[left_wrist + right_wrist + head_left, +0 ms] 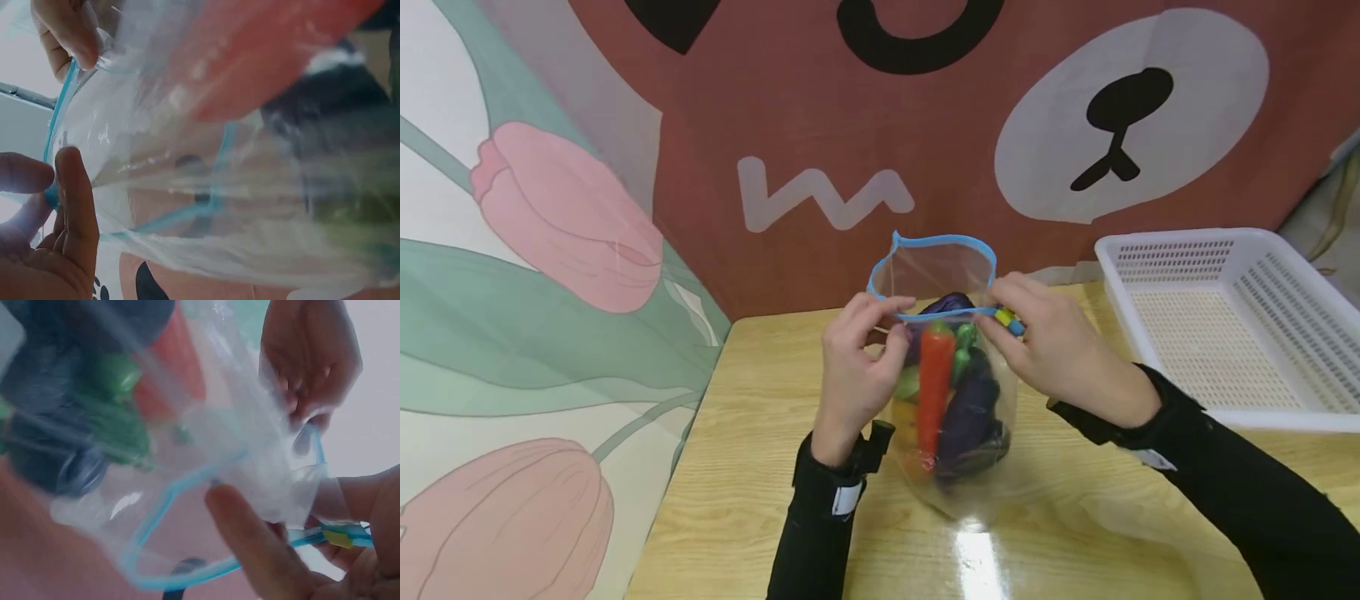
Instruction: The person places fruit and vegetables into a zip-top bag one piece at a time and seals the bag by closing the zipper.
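A clear zip bag (946,240) with a blue rim stands upright on the table, its mouth spread apart. Through the plastic show a red-orange carrot (935,375), a dark purple eggplant (966,417) and a green pepper (962,360), with other vegetables partly hidden behind them. On the left of the mouth, my left hand (861,358) pinches the front edge between thumb and fingers. My right hand (1052,337) grips the rim's right end, beside a small yellow slider (1003,317). In the right wrist view, the yellow slider (337,539) sits on the blue strip near my right-hand fingers.
A white plastic basket (1240,412) with slotted walls stands at the right of the wooden table (760,400). Behind the table hangs a brown cloth (820,100) with a bear print. Tulip-patterned cloth (565,217) covers the left side.
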Demonstrator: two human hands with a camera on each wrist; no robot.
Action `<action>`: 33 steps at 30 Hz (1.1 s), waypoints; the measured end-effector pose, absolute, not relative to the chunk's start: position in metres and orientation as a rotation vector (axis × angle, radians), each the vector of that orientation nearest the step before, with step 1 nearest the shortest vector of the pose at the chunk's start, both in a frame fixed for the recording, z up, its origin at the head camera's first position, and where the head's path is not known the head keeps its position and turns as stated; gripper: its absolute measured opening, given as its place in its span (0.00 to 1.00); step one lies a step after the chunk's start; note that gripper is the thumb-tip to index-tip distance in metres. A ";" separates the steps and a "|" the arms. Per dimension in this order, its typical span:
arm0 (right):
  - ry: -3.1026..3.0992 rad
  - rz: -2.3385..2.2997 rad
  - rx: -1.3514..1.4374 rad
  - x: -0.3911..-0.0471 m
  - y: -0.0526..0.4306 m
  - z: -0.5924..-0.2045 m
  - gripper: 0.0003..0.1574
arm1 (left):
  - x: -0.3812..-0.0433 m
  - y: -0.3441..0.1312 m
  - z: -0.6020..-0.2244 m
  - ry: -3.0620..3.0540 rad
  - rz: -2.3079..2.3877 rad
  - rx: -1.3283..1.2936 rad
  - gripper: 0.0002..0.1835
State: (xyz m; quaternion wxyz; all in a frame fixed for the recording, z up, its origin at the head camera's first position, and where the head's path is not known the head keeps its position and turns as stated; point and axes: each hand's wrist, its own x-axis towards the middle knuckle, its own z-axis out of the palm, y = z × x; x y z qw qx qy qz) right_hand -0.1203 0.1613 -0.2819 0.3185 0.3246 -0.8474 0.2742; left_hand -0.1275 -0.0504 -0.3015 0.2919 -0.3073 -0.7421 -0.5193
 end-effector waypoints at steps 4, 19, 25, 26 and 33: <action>-2.147 0.805 0.921 -0.131 0.174 -0.282 0.12 | -0.131 -0.052 -0.302 -1.990 -1.212 -0.847 0.13; -2.104 1.362 1.487 -0.168 0.234 -0.286 0.22 | -0.179 -0.079 -0.307 -2.195 -1.385 -0.983 0.34; -2.076 1.443 1.603 -0.166 0.237 -0.283 0.20 | -0.202 -0.074 -0.294 -2.419 -1.538 -1.065 0.25; -2.073 1.444 1.614 -0.166 0.237 -0.282 0.20 | -0.205 -0.073 -0.292 -2.438 -1.546 -1.071 0.23; -2.110 1.519 1.501 -0.163 0.247 -0.282 0.20 | -0.207 -0.077 -0.282 -2.417 -1.470 -1.150 0.05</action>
